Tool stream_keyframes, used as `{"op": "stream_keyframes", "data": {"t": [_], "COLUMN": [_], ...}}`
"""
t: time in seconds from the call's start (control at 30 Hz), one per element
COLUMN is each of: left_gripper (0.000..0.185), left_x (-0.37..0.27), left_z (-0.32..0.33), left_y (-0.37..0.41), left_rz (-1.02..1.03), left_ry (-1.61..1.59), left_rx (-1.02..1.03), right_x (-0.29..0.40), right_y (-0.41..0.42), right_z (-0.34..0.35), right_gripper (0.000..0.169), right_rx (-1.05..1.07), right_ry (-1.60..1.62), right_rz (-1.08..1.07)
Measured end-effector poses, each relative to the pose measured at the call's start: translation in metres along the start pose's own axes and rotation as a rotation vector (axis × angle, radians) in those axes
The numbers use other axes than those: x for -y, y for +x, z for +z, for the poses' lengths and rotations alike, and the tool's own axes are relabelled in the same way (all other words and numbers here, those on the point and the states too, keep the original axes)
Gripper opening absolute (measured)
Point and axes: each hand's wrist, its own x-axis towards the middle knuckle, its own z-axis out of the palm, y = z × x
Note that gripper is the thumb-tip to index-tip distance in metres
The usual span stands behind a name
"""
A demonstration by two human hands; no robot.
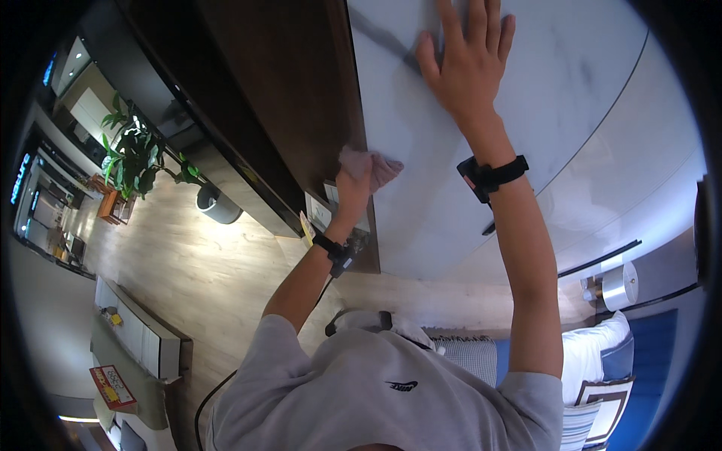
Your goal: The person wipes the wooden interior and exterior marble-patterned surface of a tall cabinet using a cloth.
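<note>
My left hand (351,194) grips a crumpled pinkish cloth (384,171). The cloth lies against the line where a dark brown wood panel (293,84) meets a glossy white marbled panel (428,220). Part of my left fingers is hidden by the cloth. Higher up, my right hand (471,70) rests on or just over the white panel, palm towards it, fingers apart and holding nothing. Some of its fingertips run out at the top of the picture. Both my wrists wear black straps with small devices.
Small framed items (318,214) stand on a shelf by my left forearm. A leafy plant (132,152) and grey bin (217,204) are further left. Dark bar handles (601,258) line the white front. A bed with pillows (592,344) and a lamp (620,286) are at right.
</note>
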Motion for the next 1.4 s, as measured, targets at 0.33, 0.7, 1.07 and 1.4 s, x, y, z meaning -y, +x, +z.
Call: {"op": "stream_keyframes", "data": {"t": [0.33,0.7,1.07,1.4], "left_gripper": [0.039,0.045,0.044,0.063], "left_x": [-0.258,-0.175,-0.226,-0.326], "left_z": [0.001,0.013,-0.008,-0.01], "left_y": [0.206,0.171,0.165,0.266], "left_rz": [0.316,0.476,0.196,0.255], "left_ry": [-0.544,-0.367,-0.377,-0.523], "left_rx": [0.214,-0.047,0.077,0.227], "right_x": [-0.003,-0.002,0.002,0.001], "right_y": [-0.004,-0.005,0.004,0.0], "right_z": [-0.002,0.005,0.001,-0.003], "right_gripper": [0.067,0.065,0.066,0.067], "right_rx": [0.024,-0.063,-0.06,-0.057], "right_ry": [0.022,0.027,0.054,0.036], "right_rz": [0.013,0.005,0.047,0.028]}}
